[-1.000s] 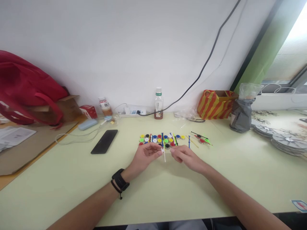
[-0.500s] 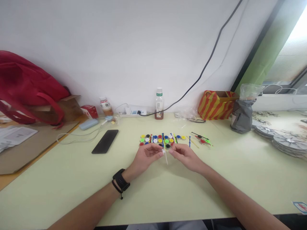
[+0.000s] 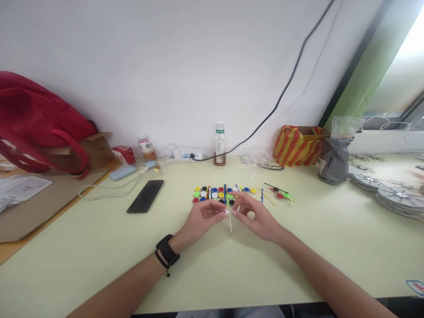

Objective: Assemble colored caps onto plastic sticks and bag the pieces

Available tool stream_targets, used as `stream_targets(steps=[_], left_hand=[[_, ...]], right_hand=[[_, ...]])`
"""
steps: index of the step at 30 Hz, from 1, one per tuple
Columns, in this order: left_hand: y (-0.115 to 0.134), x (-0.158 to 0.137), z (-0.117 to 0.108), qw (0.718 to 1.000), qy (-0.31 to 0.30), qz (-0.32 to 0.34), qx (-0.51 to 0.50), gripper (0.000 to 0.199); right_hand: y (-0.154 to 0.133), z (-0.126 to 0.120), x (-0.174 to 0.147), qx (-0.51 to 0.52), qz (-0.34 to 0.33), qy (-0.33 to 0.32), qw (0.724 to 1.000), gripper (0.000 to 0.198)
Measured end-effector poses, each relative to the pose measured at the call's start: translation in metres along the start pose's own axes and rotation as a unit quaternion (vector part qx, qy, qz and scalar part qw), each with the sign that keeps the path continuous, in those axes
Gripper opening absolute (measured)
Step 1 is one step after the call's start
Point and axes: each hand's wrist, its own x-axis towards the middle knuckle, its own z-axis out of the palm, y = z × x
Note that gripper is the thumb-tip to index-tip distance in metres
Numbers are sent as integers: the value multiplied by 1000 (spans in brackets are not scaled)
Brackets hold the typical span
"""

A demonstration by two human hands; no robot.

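My left hand (image 3: 207, 216) pinches a small white plastic disc (image 3: 227, 211) between thumb and fingertips. A thin white stick (image 3: 231, 224) stands at the disc, pointing down toward me; how the two are joined is too small to make out. Close on the right side of the stick is my right hand (image 3: 256, 216), its thumb and forefinger apart in a curve; whether the thumb tip touches the stick is unclear. Behind the hands lie rows of small coloured discs (image 3: 214, 195) with coloured sticks (image 3: 225, 191) among them, partly hidden by my fingers.
To the right lie a blue stick (image 3: 262, 195) and discs with sticks (image 3: 280, 195). A black phone (image 3: 145, 196) is at the left. Along the wall stand a drink bottle (image 3: 220, 145), a power strip (image 3: 187, 154) and a striped bag (image 3: 296, 145). Grey round plates (image 3: 400, 198) are stacked far right.
My right hand's fingers have spread from a closer pinch, with the forefinger lifting away. The white stick now stands straighter. My left hand has stayed nearly still.
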Motion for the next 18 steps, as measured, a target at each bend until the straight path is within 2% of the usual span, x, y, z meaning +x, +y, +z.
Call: stream_targets(steps=[2,4,5,7,8,10,12,18], left_hand=[[0,0,0,1000,1,-4,-1,28],[0,0,0,1000,3,-6,-2,28],[0,0,0,1000,4,-5,-3,29],[1,0,0,1000,5,-4,-3,28],[1,0,0,1000,7,-3,-1,28],[1,0,0,1000,9,-6,4,28],[1,0,-1,1000,9,-8,5,28],[1,-1,0,1000,-1,-3,0,27]], right_hand=[[0,0,-2,-5,-4,20,1000,61],[1,1,-3,-7,0,35,999,66],[1,1,-3,-10,2,36,999,60],[2,0,-3,-19,12,5,1000,32],[2,0,-2,-19,21,-19,999,32],[3,-1,0,-12,36,-51,998,54],[1,-1,1,-6,42,-46,998,57],[-6,3,2,29,35,-21,999,24]])
